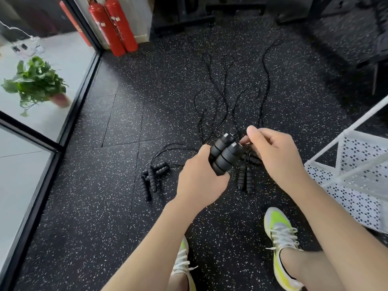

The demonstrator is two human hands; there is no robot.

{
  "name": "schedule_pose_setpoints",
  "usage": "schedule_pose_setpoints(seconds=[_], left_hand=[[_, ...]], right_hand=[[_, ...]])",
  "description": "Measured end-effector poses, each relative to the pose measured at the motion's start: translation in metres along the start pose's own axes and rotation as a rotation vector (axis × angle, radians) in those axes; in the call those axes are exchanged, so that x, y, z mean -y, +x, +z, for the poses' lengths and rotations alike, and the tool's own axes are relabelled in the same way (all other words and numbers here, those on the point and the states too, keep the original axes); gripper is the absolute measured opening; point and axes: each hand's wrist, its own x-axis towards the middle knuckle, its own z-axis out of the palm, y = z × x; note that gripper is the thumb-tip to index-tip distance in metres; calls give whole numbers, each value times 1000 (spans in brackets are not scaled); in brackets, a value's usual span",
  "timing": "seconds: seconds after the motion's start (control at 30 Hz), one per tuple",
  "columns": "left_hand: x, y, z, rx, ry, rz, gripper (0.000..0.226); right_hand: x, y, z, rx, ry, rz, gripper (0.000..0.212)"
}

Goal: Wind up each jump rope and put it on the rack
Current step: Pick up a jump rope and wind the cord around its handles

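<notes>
Two black ribbed foam jump-rope handles [223, 154] sit side by side in my left hand [201, 181], fingers wrapped round their lower halves, thumb over the front, cap ends pointing up & away from me. My right hand [277, 153] is just beside the cap ends, thumb and forefinger narrowed into a pinch on the thin black cord [247, 141] where it leaves the handles; other fingers curled loosely under. Can't tell exactly how much cord is between the fingertips.

From there the cord joins a tangle of thin black rope loops [225, 95] spread over the floor ahead of me, reaching towards the far wall; which loop belongs to which rope I can't tell.

On the floor, left of my hands: a heap of black ribbed handles [151, 179], approx four, lying crossed over each other. Under & right of my hands: another pair of black handles [245, 180] lying parallel, more partly hidden behind my right hand.

Floor is black rubber matting w/ white speckles [100, 217]. White perforated metal rack [354, 179] stands at my right, near my right forearm. My yellow-and-white trainers [279, 238] show below. Far left: two red fire extinguishers [114, 26] by a glass partition, green potted plant [36, 82] behind the glass.
</notes>
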Motion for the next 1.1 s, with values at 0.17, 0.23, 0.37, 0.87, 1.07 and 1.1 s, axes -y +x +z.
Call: schedule_pose_setpoints(seconds=[0.17,0.23,0.37,0.87,1.07,1.1], left_hand=[[-8,5,5,197,-865,-229,26],[-12,9,5,235,-1143,-275,24],[-24,14,2,266,-1522,-327,28],[-15,36,-27,-88,-1795,-289,15],[-36,16,-6,-161,-1460,-209,16],[-41,11,0,-165,-1409,-187,16]], right_hand=[[14,-4,5,97,154,0,52],[20,-10,10,126,66,-52,51],[24,-20,25,134,-69,-151,48],[10,-38,44,412,45,158,57],[26,-31,57,74,489,402,58],[28,-28,57,40,530,450,58]])
